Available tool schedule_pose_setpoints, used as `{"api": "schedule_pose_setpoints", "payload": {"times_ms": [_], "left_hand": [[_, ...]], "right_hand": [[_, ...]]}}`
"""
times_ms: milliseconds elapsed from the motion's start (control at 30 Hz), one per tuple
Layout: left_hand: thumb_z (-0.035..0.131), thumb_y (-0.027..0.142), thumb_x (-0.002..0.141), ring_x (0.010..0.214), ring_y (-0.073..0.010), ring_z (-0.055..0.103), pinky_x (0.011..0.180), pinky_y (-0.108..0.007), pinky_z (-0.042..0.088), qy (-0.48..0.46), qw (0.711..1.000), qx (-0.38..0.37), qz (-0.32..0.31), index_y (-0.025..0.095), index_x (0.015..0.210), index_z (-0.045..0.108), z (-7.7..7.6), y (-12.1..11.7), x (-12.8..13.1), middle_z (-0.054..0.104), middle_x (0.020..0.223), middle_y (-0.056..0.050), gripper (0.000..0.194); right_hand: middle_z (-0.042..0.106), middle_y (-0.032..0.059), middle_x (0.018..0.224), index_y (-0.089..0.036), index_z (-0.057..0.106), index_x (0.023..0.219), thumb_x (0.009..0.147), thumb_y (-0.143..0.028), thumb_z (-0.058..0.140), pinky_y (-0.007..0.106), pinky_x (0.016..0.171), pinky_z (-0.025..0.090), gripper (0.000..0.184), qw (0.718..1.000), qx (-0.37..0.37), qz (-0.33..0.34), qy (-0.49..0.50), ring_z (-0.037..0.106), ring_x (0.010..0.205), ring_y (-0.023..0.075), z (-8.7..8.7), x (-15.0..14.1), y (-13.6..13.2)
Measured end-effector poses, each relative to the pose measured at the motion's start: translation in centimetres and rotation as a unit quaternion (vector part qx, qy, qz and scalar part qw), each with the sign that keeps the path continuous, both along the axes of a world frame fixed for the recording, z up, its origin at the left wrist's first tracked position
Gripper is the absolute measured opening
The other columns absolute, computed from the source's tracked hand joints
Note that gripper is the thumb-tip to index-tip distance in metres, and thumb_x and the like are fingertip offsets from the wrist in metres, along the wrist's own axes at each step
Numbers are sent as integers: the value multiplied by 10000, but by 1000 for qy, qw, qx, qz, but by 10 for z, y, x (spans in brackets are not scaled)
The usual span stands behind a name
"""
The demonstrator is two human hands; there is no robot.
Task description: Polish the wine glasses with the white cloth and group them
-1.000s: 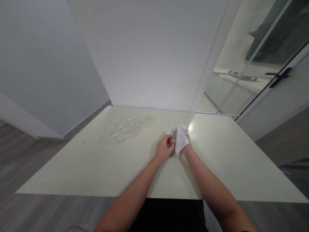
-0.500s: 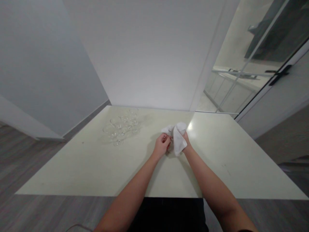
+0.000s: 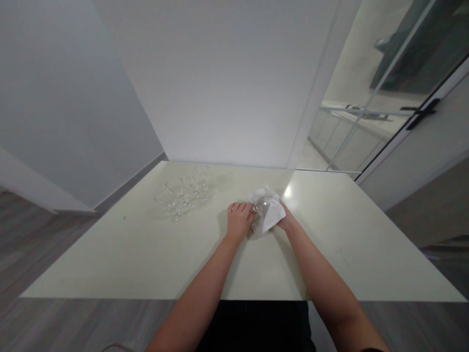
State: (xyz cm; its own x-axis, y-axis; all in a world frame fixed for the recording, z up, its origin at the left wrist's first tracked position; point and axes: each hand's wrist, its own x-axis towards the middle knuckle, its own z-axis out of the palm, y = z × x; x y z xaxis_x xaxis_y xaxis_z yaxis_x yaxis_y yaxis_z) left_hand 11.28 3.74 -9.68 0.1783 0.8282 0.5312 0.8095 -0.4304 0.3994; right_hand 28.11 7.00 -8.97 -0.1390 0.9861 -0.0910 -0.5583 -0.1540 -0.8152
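Observation:
A small clear glass (image 3: 261, 207) is held low over the middle of the pale table (image 3: 110, 254), mostly wrapped in a white cloth (image 3: 269, 213). My left hand (image 3: 239, 221) grips the glass from the left, its fingers curled round it. On the right, my right hand (image 3: 286, 221) is closed on the cloth and presses it against the glass; its fingers are largely hidden by the fabric. Both hands meet at the glass.
Several clear stemmed glasses (image 3: 182, 193) stand in a cluster at the table's back left. A white wall rises behind the table. A glass door (image 3: 384, 98) with a black handle is at the right. The floor is grey wood.
The cloth has shifted from hanging over my right hand to bunched round the glass. My left hand has turned so its knuckles face up, and both hands sit slightly lower.

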Motion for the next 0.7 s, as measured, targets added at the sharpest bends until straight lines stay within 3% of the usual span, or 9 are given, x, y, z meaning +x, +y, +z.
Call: {"api": "schedule_pose_setpoints", "payload": {"times_ms": [133,233,367,500,600,700], "left_hand": [[595,199,871,1051,-258,588,1134,-478,290,66,997,42,-12,225,1055,650,0,-2,1,685,1007,-78,193],[546,183,898,1091,-236,592,1167,-461,283,79,994,71,-25,197,1089,637,0,-4,3,685,1053,-78,212],[512,188,920,1198,-241,561,1194,-500,232,67,993,99,-8,186,1191,597,0,-7,5,682,1138,-85,284],[576,366,911,1238,-274,540,1206,-567,133,55,992,116,1,171,1294,541,1,-10,6,663,1213,-119,432],[570,427,912,1199,-272,566,1204,-584,87,56,991,124,-4,193,1296,551,3,-10,7,674,1192,-118,450],[558,428,924,1082,-241,619,1198,-553,132,68,991,114,-19,215,1274,574,4,-9,4,704,1102,-89,410]], "right_hand": [[717,7,700,-178,688,777,586,-304,817,268,636,520,263,992,10,77,-99,672,722,193,-4,16,4],[724,30,736,-170,696,760,554,-331,840,297,712,534,299,982,36,87,-161,673,806,219,-6,24,6],[746,57,902,-169,725,837,597,-389,818,350,902,508,339,969,100,68,-214,657,925,230,-7,22,5],[730,56,1061,-195,731,980,689,-409,761,359,1010,449,362,960,164,59,-217,648,986,219,-9,15,3],[728,59,1047,-196,729,981,683,-411,760,355,1002,451,369,956,161,72,-233,646,981,217,-12,15,3],[728,47,884,-172,715,852,630,-426,772,343,887,499,343,950,149,75,-265,643,849,206,-14,20,5]]}}
